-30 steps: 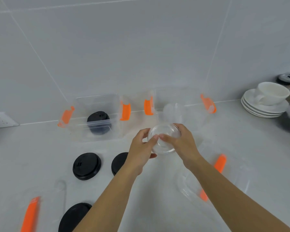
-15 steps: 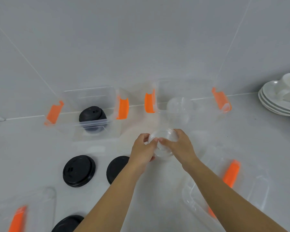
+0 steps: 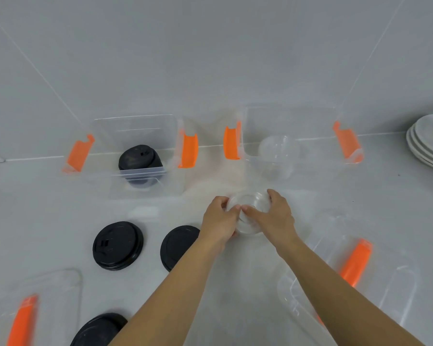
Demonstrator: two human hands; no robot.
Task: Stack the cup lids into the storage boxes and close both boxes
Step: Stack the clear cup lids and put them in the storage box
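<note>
Both hands grip a clear domed cup lid [image 3: 251, 208] just above the white counter, in front of the right box. My left hand [image 3: 219, 219] curls round its left rim and my right hand [image 3: 273, 216] round its right rim. The right clear storage box [image 3: 289, 121] with orange latches holds a stack of clear lids [image 3: 276, 156]. The left clear box [image 3: 135, 126] holds stacked black lids [image 3: 139, 158]. Three black lids lie loose on the counter, at left [image 3: 118, 245], at middle [image 3: 178, 247] and at the bottom edge [image 3: 98, 329].
Two clear box covers with orange handles lie flat on the counter, one at bottom left [image 3: 33, 310] and one at bottom right [image 3: 355, 283] partly under my right forearm. A stack of white saucers [image 3: 428, 143] stands at the right edge. A tiled wall is close behind the boxes.
Both hands keep hold of the clear lid in front of the right box. The camera has shifted, so the cup and saucers slide out at the right edge.
</note>
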